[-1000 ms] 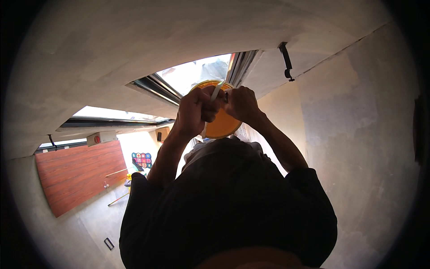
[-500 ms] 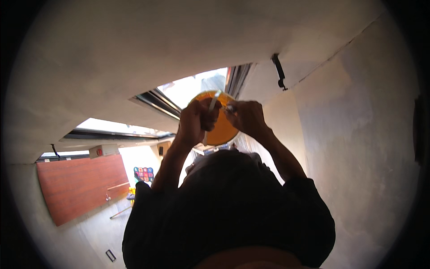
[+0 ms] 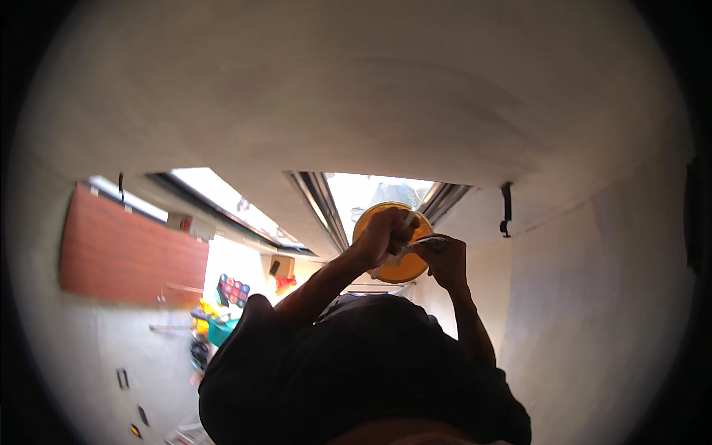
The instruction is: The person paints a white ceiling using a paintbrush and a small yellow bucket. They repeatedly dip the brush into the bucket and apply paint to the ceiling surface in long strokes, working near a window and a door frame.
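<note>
The fingers of the left hand [image 3: 382, 236] are bent into a fist around a pale strip [image 3: 409, 218], whose ends come out above and below them. Just to the right of these, the fingers of the right hand [image 3: 449, 259] are pressed close together on a thin flat piece [image 3: 430, 240], pale along its edge; what it is exactly, I cannot tell. Directly behind both sets of fingers there is a round orange thing [image 3: 400, 271] with a yellowish rim, partly covered by them; whether they touch it, I cannot tell. Beyond the fingers, higher up, is a bright window [image 3: 348, 196]. Well apart to their left is a reddish-brown board [image 3: 133, 248], and to their right hangs a black bracket [image 3: 506, 208].
</note>
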The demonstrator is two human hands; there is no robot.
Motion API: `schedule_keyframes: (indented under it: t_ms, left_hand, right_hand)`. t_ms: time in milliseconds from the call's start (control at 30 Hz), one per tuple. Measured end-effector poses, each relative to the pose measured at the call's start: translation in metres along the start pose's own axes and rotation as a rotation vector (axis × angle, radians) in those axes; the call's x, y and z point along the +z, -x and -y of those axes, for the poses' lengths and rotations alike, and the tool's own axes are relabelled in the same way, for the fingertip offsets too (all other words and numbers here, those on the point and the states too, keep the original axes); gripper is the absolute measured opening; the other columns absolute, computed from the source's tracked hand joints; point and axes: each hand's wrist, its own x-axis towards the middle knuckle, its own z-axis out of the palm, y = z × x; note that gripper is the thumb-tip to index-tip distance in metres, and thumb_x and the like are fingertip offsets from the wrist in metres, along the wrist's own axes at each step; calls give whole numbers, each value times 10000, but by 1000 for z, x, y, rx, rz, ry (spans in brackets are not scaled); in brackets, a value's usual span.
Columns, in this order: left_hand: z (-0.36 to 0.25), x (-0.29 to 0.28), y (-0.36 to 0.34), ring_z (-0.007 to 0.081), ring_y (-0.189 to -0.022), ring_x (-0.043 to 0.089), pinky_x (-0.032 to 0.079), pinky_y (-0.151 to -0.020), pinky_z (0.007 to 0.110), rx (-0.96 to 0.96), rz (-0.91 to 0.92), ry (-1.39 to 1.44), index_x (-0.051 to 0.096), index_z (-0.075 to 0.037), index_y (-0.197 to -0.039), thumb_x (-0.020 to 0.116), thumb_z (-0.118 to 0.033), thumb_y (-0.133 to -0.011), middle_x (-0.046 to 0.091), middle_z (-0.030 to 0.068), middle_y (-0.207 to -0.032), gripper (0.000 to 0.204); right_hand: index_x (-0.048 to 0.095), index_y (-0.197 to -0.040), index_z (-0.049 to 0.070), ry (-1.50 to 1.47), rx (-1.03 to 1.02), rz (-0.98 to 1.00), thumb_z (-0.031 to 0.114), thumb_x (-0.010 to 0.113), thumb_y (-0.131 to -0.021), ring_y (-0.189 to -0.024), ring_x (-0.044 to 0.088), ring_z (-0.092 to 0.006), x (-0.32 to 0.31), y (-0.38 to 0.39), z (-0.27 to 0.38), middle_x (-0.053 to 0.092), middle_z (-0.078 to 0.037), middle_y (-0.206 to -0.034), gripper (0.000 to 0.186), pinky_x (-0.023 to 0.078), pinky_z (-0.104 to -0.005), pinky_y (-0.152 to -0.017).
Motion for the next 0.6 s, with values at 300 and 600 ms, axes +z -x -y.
schedule_keyframes:
  t_ms: [300,600]
  left_hand:
    - [5,5,-3,48,-450,321,239,-408,225,63,-92,-14,580,-82,-785,474,-205,-783,428,-32,-625,162]
    - [5,-2,1,79,-443,365,268,-400,232,-8,-216,-44,639,-39,-893,474,-225,-798,466,-1,-620,266]
  right_hand:
    - [707,-906,-26,2,-230,14,153,740,-793,-502,589,-103,-1,-13,-17,696,-79,-759,214,454,-228,-449]
    - [711,-924,31,449,-513,-264,164,758,-778,-660,688,-224,8,-14,-43,694,-142,-792,204,532,-307,-609]
